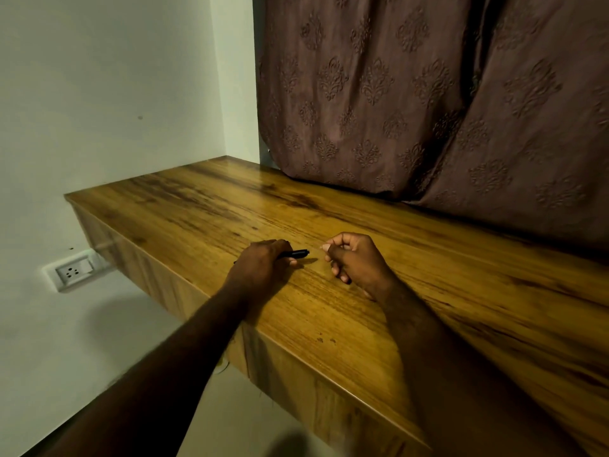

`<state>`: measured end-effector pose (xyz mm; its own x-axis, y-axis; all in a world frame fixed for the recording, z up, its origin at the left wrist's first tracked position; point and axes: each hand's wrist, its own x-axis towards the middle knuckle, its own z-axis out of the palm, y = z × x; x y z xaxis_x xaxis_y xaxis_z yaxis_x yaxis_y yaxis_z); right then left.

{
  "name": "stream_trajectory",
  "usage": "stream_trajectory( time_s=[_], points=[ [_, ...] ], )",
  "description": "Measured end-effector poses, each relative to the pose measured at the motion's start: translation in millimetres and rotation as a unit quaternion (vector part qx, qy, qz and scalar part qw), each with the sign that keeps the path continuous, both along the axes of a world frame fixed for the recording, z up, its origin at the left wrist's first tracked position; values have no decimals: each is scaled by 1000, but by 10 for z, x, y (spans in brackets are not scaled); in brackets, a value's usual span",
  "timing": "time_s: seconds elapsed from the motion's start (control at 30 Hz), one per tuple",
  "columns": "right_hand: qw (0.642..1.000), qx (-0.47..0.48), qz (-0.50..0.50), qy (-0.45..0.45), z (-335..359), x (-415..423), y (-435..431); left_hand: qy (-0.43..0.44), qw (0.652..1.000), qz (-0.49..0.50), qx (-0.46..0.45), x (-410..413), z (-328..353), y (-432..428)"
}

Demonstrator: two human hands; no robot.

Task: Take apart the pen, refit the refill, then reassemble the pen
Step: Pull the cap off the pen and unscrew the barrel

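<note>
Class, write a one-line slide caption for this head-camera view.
Left hand grips a black pen on the wooden desk; right hand waits curled alongside.

The worktop (379, 291) is honey-brown wood with dark streaks of grain running from 10 o'clock towards 4 o'clock. At its middle lies a black pen (294, 254), its near part covered by the left hand (263, 262). At 1 o'clock hangs a dusky mauve-brown curtain (412, 94) embossed with repeating damask medallions of the same colour. The wall (99, 94) at 10 o'clock is plain pale grey-green, and the socket plate (75, 270) at 9 o'clock is white.
</note>
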<state>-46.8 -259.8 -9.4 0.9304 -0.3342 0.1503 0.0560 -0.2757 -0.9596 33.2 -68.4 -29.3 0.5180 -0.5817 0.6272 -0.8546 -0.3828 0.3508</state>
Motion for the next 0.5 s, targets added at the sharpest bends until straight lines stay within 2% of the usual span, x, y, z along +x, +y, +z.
stream_trajectory(
  time_s=[0.1, 0.2, 0.3, 0.5],
  points=[
    [994, -99, -48, -4, -25, -15, -183, -4, 1000, -10, 22, 29, 7, 7],
    [965, -231, -124, 22, -62, -7, -378, 13, 998, 10, 56, 64, 12, -4],
    [959, -246, -128, 50, -83, -3, -417, 36, 996, 24, 79, 97, 8, -13],
    [957, -255, -116, 69, -76, 17, -423, 22, 993, 19, 110, 138, -4, -8]
  ],
)
